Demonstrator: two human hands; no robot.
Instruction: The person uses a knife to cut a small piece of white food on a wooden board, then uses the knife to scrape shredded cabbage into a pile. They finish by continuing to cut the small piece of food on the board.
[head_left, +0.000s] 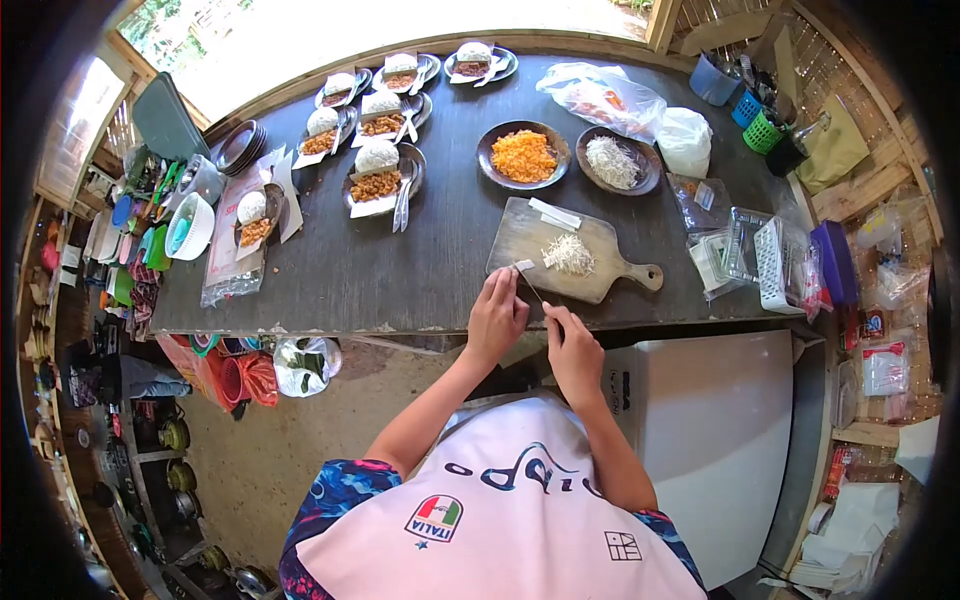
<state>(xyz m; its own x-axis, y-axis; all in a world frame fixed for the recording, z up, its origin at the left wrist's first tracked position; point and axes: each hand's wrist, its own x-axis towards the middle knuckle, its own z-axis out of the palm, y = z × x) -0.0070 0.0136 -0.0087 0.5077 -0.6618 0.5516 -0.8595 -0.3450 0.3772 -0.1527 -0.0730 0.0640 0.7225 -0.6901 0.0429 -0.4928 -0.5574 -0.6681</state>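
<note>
My right hand point(575, 352) is closed around the handle of a knife point(532, 288), whose thin blade points up toward the near left corner of a wooden cutting board point(610, 268). Beside it, my left hand point(497, 312) has its fingers bent together at that corner, against a small white vegetable piece point(523, 266). A heap of fine white shreds point(568, 255) lies on the board. Behind the heap rest pale white sticks point(554, 213). Just past the board stand a bowl of orange shreds point(523, 156) and a bowl of white shreds point(612, 162).
Several plates with rice mounds point(376, 156), brown food and cutlery fill the table's left-middle. Plastic bags point(600, 98) lie at the back. White baskets point(780, 265) stand at the right, stacked dark plates point(241, 147) at the left. A white appliance point(715, 430) stands below the table.
</note>
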